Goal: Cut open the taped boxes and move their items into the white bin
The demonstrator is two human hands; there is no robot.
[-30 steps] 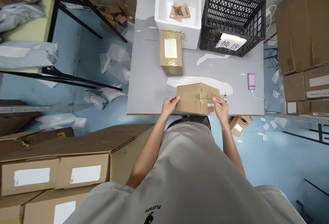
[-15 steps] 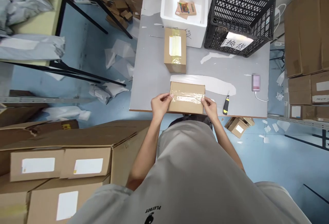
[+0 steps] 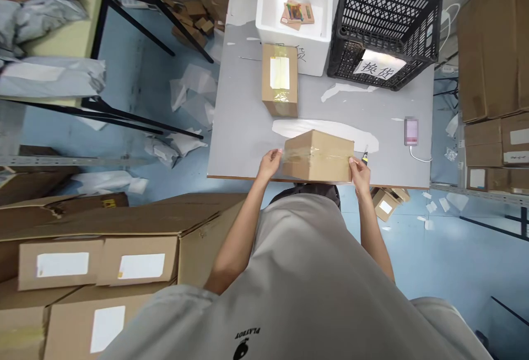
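A brown cardboard box (image 3: pixel 330 156) with shiny clear tape across it is tilted at the table's front edge, two of its faces showing. At its right end my right hand (image 3: pixel 361 175) grips the side with thumb and fingers. My left hand (image 3: pixel 270 164) is at the left end, fingertips pinched together close beside the box edge. What those fingertips hold, perhaps a bit of clear film, is too blurred to tell. A yellow-and-black utility knife (image 3: pixel 365 158) lies just behind my right hand, its lower part covered.
On the grey table (image 3: pixel 239 128) a taped box (image 3: pixel 280 79) stands before a white foam bin (image 3: pixel 314 59) holding small colourful items. Beside that is a black plastic crate (image 3: pixel 384 35) with a paper sign. A phone (image 3: pixel 411 131) on a cable lies right. Large cartons (image 3: pixel 140 222) crowd the left.
The box has turned from lying flat to a tilted pose and shifted right. Both hands moved right with it, my right hand coming up against the knife's place.
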